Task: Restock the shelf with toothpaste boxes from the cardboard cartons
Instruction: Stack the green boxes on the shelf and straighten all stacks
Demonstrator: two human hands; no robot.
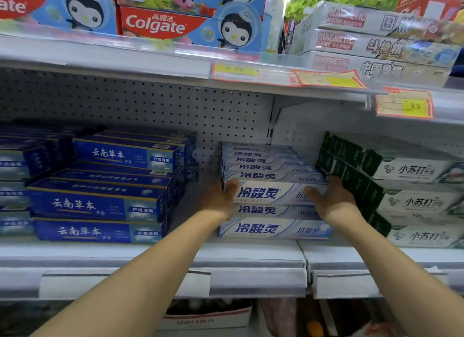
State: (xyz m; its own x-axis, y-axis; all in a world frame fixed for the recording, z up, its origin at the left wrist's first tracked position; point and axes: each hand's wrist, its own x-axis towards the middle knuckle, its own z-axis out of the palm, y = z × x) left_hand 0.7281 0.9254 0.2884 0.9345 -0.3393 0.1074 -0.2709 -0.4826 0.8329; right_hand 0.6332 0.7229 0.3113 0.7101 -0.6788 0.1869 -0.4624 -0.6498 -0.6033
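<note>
A stack of white-and-blue toothpaste boxes stands on the middle shelf, with several more laid flat behind its top. My left hand grips the left end of the top front box. My right hand holds the same box at its right end, thumb across the front face. Both arms reach in from below. No cardboard carton for these boxes is plainly seen.
Dark blue toothpaste boxes are stacked to the left, green-and-white ones to the right. A gap of bare shelf lies between the blue stack and my left hand. The upper shelf carries Colgate boxes and price tags. A white-and-red box sits below.
</note>
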